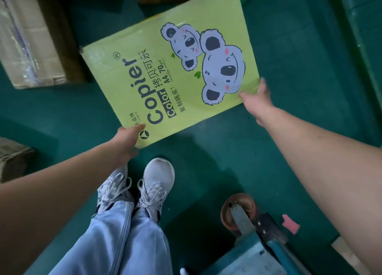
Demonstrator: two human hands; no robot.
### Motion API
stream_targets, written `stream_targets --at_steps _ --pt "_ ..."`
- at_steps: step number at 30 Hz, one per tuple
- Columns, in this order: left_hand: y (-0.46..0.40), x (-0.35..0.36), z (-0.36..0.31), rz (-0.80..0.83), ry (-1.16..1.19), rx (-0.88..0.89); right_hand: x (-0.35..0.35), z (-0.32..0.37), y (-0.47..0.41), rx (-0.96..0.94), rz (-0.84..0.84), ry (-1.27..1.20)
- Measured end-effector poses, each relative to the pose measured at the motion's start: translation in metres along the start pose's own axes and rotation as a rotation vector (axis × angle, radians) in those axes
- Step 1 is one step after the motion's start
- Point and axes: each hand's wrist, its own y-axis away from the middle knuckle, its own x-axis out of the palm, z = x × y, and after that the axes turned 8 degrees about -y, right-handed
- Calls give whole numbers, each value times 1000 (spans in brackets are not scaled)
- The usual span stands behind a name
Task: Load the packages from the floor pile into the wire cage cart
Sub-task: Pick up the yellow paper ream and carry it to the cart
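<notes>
- Packaging in yellow-green, a flat box [165, 72] printed with two cartoon koalas and the words "Copier Color A4", is seen at the middle of the view, above the dark green floor [289, 67].
- The box is held at two opposite corners, tilted across the view.
- The left hand [128, 139] is closed on the near corner: the thumb is laid on the printed face and the other fingers are hidden under the edge, so the grip is narrow and on the box.
- The right hand [256, 98] is set at the corner beside the larger koala, with the thumb on the face and the fingers past the edge; a hold on the box is shown there as well.
- A taped cardboard carton [35, 36] is seen on the floor at the upper left, near the box but apart from it.
- A brown caster wheel [237, 210] on a blue frame [275, 252] is visible at the lower right.
- White sneakers [157, 181] and light blue jeans [124, 233] are seen below the box.
</notes>
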Motion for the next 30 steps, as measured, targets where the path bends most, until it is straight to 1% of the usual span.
stream_targets --at_steps 3,6,9,12,14,16,20,23,25,30 --pt "-14 -1 3 44 40 -21 0 -6 -16 46 -9 -58" --pt "-17 -13 7 32 35 -19 -5 -7 -14 91 -8 -137" --pt "4 -32 18 -22 49 20 -12 -9 12 140 -10 -199" --pt "40 -61 30 -39 111 41 -18 -9 52 185 -7 -280" --pt "70 -82 37 -49 215 48 -23 0 80 194 3 -378" --pt "101 -100 37 -64 304 64 -31 16 108 200 16 -425" --pt "151 -146 32 -65 403 34 -48 55 164 320 40 -552" --pt "204 -186 37 -55 403 18 -71 83 228 383 85 -541" --pt "252 -207 39 -58 413 23 -88 97 274 397 146 -529" --pt "387 -272 71 -112 524 49 -133 143 409 345 239 -497"
